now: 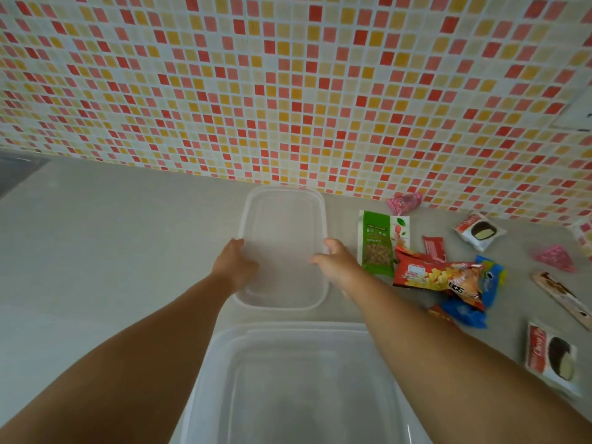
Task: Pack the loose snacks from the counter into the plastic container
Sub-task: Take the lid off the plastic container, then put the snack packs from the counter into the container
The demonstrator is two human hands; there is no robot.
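Both hands rest on the clear rectangular plastic lid (283, 248), which lies flat on the pale grey worktop (105, 238) near the wall: the left hand (235, 264) takes its left long edge and the right hand (336, 262) its right long edge, each grip narrow, with fingers curled over the rim and holding the lid between them. The clear, deep plastic container (301, 379) stands open and empty just in front of the lid, between the two forearms, at the near edge of the view. The loose snacks lie to the right of the right hand: a green nut pouch (381, 243) just beside it, then a red crisp packet (435, 277) overlapping a blue wrapper (480, 296), a small dark red bar (434, 249), two pink wrapped sweets (405, 202) and (555, 258), two white packets picturing chocolate-coated cakes (479, 230) and (552, 358), and a long brown-and-white bar (562, 299). Behind the worktop rises a wall of small red, pink, orange and cream mosaic tiles (288, 91). The worktop to the left of the lid and container lies bare and open.
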